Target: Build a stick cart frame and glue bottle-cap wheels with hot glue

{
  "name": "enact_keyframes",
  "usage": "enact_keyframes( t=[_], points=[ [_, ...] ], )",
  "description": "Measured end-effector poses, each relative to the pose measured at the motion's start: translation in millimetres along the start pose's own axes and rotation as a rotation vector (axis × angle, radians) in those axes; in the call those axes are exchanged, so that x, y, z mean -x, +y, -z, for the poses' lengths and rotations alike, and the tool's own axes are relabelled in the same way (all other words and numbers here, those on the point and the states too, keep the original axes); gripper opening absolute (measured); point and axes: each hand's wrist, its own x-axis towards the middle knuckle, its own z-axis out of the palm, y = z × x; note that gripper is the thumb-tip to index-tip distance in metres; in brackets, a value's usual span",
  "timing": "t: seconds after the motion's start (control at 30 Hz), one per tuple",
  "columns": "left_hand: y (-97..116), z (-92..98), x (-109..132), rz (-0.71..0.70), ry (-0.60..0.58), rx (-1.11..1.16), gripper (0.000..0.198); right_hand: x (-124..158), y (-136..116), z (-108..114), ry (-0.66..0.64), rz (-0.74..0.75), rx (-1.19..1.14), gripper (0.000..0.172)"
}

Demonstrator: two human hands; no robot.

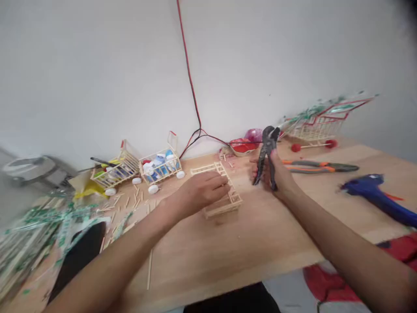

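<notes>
My left hand (202, 191) rests on a flat lattice of glued wooden craft sticks (224, 208), its fingers curled over the lattice's near side. My right hand (272, 171) is raised just to the right of the lattice and grips dark metal cutting pliers (267, 150) with their jaws pointing up. The pliers do not touch the lattice. Both hands are over a light wooden table (260, 243).
Two small stick carts (160, 167) with white wheels stand at the back left, and loose sticks lie nearby. To the right are orange-handled pliers (321, 167), a blue glue gun (371, 195) and a larger stick cart (317, 128). A red-and-black cable (192, 98) runs down the wall.
</notes>
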Motion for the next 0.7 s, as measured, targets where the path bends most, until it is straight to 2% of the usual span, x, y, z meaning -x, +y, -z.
enact_keyframes(
  t=[0.4, 0.7],
  points=[
    [-1.4, -9.5, -2.9, -0.016, -0.001, 0.086, 0.024, 0.7, -1.4, -0.3, 0.013, 0.019, 0.034, 0.065],
    [-2.8, -9.3, -4.5, -0.012, -0.026, 0.043, 0.026, 0.2, -2.1, -0.7, 0.018, 0.01, 0.039, 0.062]
  ],
)
